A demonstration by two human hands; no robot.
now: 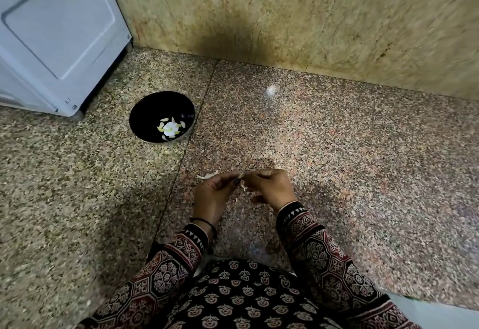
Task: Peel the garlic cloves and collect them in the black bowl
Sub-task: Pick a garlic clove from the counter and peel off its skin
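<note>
My left hand [213, 194] and my right hand [269, 188] meet above the speckled stone floor, fingertips together. Between them they pinch a small garlic clove [242, 183], mostly hidden by the fingers, with pale skin showing at its edge. The black bowl [145, 111] sits on the floor to the far left of my hands. Several peeled cloves [170, 127] lie at its bottom. A strip of pale garlic skin [206, 175] lies on the floor just beyond my left hand.
A white appliance [57, 35] stands at the far left, close to the bowl. A beige stone wall [285, 17] runs across the back. A small whitish blurred thing [270, 91] lies on the floor near the wall. My patterned clothing fills the bottom.
</note>
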